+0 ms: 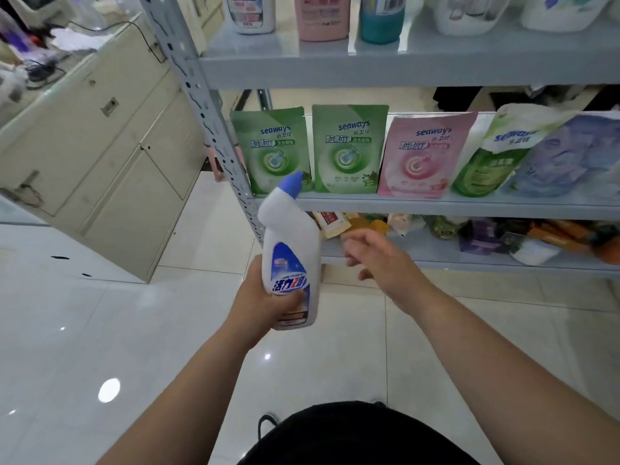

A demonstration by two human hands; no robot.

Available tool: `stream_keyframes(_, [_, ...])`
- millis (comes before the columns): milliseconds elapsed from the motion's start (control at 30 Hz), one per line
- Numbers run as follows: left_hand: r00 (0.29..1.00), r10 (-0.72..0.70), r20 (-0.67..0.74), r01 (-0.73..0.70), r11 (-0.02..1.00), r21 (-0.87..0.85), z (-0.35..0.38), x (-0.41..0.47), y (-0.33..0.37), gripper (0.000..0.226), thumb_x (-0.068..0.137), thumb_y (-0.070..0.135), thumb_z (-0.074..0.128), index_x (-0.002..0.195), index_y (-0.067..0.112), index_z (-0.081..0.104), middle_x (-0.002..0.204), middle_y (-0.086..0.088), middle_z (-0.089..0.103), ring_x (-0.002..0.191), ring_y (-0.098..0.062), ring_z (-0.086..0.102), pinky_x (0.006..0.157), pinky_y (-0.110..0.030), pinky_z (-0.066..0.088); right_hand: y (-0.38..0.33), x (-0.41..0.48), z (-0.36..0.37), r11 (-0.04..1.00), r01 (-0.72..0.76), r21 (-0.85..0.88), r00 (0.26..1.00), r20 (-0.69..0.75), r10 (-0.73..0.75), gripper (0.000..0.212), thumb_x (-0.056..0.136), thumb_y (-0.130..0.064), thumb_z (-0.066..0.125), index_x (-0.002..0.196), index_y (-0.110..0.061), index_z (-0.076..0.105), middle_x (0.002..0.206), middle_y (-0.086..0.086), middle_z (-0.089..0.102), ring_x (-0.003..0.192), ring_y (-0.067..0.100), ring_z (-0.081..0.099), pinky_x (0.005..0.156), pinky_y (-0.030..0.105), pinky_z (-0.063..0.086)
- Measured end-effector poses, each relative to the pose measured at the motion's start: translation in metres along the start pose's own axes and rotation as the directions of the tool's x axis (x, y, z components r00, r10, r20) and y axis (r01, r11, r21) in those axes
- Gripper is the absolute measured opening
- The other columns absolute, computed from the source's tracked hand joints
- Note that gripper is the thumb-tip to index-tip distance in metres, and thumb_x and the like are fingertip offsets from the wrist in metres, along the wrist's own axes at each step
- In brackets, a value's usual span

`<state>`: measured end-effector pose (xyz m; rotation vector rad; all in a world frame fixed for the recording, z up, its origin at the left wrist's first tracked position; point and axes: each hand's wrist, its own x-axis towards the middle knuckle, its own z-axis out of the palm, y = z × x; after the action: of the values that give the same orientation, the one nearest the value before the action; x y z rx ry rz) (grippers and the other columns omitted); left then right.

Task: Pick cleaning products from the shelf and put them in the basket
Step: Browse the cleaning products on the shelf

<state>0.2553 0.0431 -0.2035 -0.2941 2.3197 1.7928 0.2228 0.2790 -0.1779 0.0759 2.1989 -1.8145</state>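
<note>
My left hand (265, 303) grips the lower body of a white toilet-cleaner bottle (291, 253) with a blue angled cap, held upright in front of the shelf's left post. My right hand (379, 260) hovers just right of the bottle, fingers loosely spread, holding nothing. On the middle shelf (436, 204) stand two green detergent pouches (349, 149), a pink pouch (422, 156) and further bags. Bottles line the top shelf (369, 68). No basket is in view.
A beige cabinet (100, 156) with a cluttered top stands to the left. The bottom shelf (469, 260) holds mixed small packages. Glossy white floor tiles (100, 330) spread in front of the shelf and to the left.
</note>
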Motion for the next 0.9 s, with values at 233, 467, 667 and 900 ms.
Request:
stream_keyframes(233, [0.963,0.265,0.051,-0.261,0.869,0.420,0.052,-0.007,0.019,0.069,0.059,0.039,0.084,0.116,0.049,0.047,0.106,0.020,0.062,0.093,-0.004,0.064,0.063,-0.013,0.052,-0.058,0.035,-0.050,0.992,0.114,-0.057,0.989,-0.090,-0.119,0.047,0.081,-0.075,0.050,0.082,-0.030,0.063,0.053,-0.001,0.062,0.041,0.014,0.053,0.038,0.020,0.038])
stream_keyframes(467, [0.967,0.124,0.224,-0.185,0.944,0.275,0.053,-0.012,0.041,0.069,0.053,0.048,0.085,0.110,0.066,0.050,0.105,0.028,0.070,0.097,0.000,0.069,0.074,-0.021,0.062,-0.059,0.041,-0.060,0.832,0.430,-0.351,0.867,-0.096,-0.488,0.048,0.094,-0.049,0.045,0.070,-0.008,0.054,0.061,0.002,0.050,0.055,0.005,0.044,0.051,0.020,0.032])
stream_keyframes(667, [0.920,0.013,0.392,-0.031,0.999,0.038,0.044,-0.007,0.043,0.061,0.056,0.030,0.084,0.112,0.026,0.061,0.102,-0.001,0.078,0.091,-0.022,0.076,0.076,-0.031,0.059,-0.069,0.047,-0.060,0.681,0.621,-0.388,0.720,-0.063,-0.691,0.032,0.097,-0.043,0.042,0.068,-0.029,0.043,0.056,-0.001,0.044,0.056,0.010,0.045,0.051,0.019,0.027])
stream_keyframes(900, [0.975,0.209,0.072,-0.208,0.978,-0.028,0.015,0.031,0.083,0.053,0.066,0.045,0.087,0.111,0.049,0.060,0.110,0.005,0.076,0.097,-0.018,0.076,0.078,-0.033,0.062,-0.099,0.076,-0.050,0.936,0.328,-0.127,0.944,0.080,-0.320,0.039,0.094,-0.055,0.066,0.125,-0.039,0.049,0.107,-0.001,0.066,0.096,0.014,0.069,0.078,0.029,0.060])
